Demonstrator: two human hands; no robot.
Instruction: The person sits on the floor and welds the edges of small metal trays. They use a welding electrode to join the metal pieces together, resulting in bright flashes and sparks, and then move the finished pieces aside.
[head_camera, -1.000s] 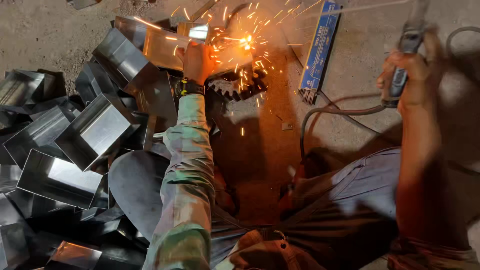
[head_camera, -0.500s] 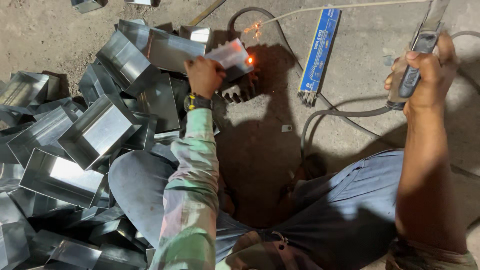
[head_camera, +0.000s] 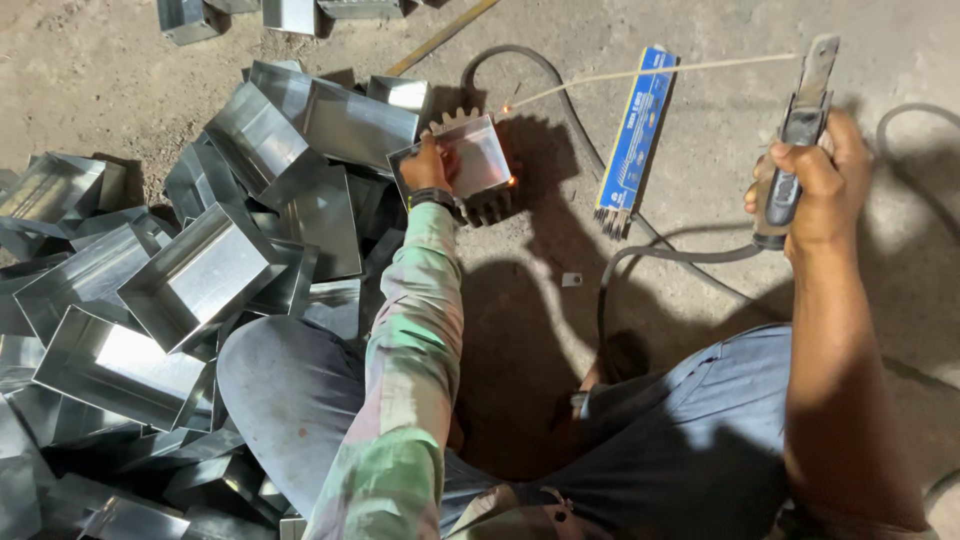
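- Sheet-metal box (head_camera: 478, 158), open-topped and shiny, sits tilted on a dark toothed gear (head_camera: 488, 205) on the dusty floor (head_camera: 120, 80); the gear seems to serve as a rest that lifts the box's corner up for working.
- Left hand (head_camera: 430, 165) grips the near wall of that box, fingers curled over the rim and thumb outside, apparently to steady it; a small orange glow shows at the box's right lower corner.
- Left arm reaches straight forward from the body, in a patterned sleeve (head_camera: 415, 340), with a dark watch (head_camera: 432, 197) at the wrist.
- Right hand (head_camera: 805, 185) is closed tight around the handle of a welding electrode holder (head_camera: 795, 140), fingers wrapped fully round.
- Welding rod (head_camera: 650, 72) juts leftward from the holder, its glowing tip just above the box and clear of the metal, so the arc looks broken.
- Right arm is raised and bent, held well out to the right, forearm bare.
- Black cable (head_camera: 650, 255) loops from the holder across the floor.
- Blue electrode packet (head_camera: 634, 135) lies just right of the box, rods poking from its near end, within easy reach.
- Pile of similar metal boxes (head_camera: 200, 270) crowds the left side, beside the person's knee (head_camera: 280, 380).
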